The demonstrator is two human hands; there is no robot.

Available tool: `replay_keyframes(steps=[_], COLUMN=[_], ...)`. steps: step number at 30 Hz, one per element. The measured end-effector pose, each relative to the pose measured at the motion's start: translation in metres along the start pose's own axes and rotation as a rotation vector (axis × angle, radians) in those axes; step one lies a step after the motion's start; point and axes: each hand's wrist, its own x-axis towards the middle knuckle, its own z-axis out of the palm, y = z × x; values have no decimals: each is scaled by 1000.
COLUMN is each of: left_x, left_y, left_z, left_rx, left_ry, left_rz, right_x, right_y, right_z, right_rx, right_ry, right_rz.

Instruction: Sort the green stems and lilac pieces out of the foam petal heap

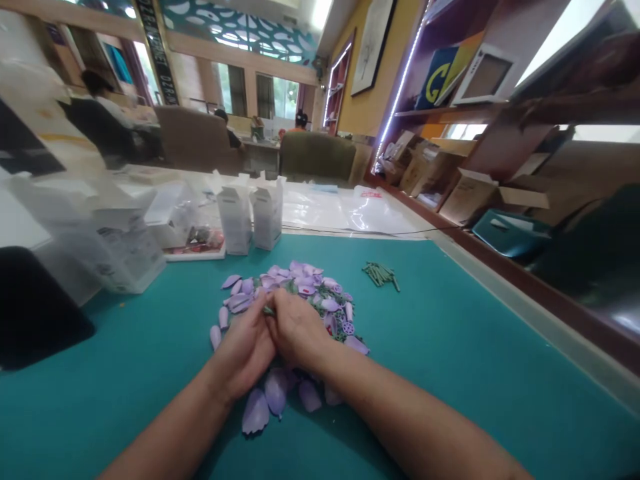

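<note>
My left hand (247, 347) and my right hand (300, 327) are pressed together above a pile of lilac plastic petals (240, 303). A small green piece (270, 311) shows between the fingertips of both hands; most of it is hidden by the fingers. Mixed into the pile are little green parts and lilac wheel-shaped pieces (348, 328). Larger lilac petals (256, 412) lie on the near side, below my wrists. To the right of my hands is a separate heap of thin green sticks (381, 275).
A teal mat (450, 373) covers the table. Two white open cartons (268, 217) stand at its back edge, beside a tray of reddish packets (200, 241). A clear plastic bin (125, 257) and a black object (40, 307) are at left. Shelves with boxes (470, 197) line the right.
</note>
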Motion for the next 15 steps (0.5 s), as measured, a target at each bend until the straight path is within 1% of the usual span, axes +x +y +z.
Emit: replay_keyframes(steps=[5,7,9,10,12,13,15], left_x=[-6,-9,-12,-13,-14,-13,-11], left_y=[-3,-2,1,3,8,11,16], left_z=[5,6,7,6,6,6,6], left_rx=[107,180,240,262,291,298,292], left_ry=[-42,-23,8,22,59,87,153], left_rz=[-54,-53,-39,-28,-1,10,20], right_x=[-12,-14,-13,-13,-11,-10,-10], right_y=[8,13,26,36,64,81,118], right_z=[-9,-15,-23,-27,-36,-41,-51], right_rx=[163,240,274,268,193,122,-93], right_ry=[31,20,21,37,120,152,216], right_rz=[-19,21,92,131,233,304,483])
